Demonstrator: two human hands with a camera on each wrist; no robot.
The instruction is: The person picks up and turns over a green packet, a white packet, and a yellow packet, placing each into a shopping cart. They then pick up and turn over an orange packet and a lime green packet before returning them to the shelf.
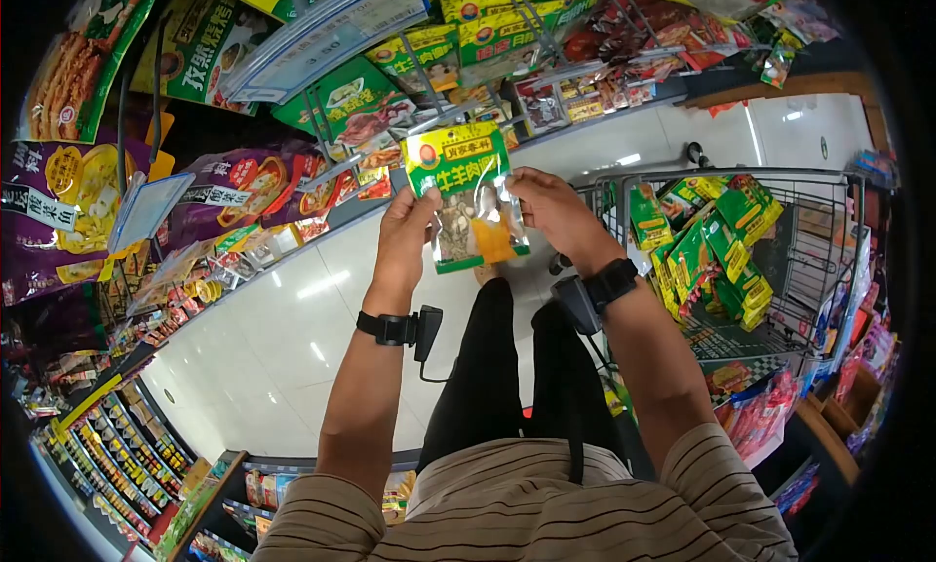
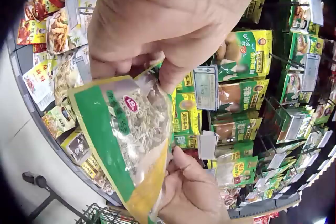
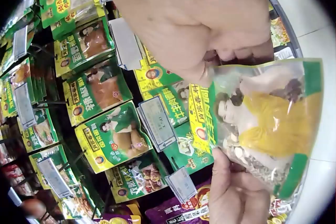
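Between both hands is one flat seasoning packet point(image 1: 468, 196), green and yellow with a clear window showing dried spices. My left hand point(image 1: 402, 232) pinches its left edge, thumb on the front. The right hand point(image 1: 556, 211) pinches the opposite edge. In the left wrist view the packet point(image 2: 123, 134) is seen from one side, with the left hand point(image 2: 168, 24) above and the right hand point(image 2: 191, 190) beyond. The right wrist view shows its printed figure in yellow and the spices inside the packet point(image 3: 262, 124).
Hanging packets fill the shelf rack point(image 1: 409, 65), with price tags point(image 1: 322, 40) sticking out on hooks. At the right stands a shopping cart point(image 1: 809, 260) holding several green and yellow packets point(image 1: 707, 235). White floor tiles point(image 1: 283, 328) lie below, with more shelving point(image 1: 122, 426) at the lower left.
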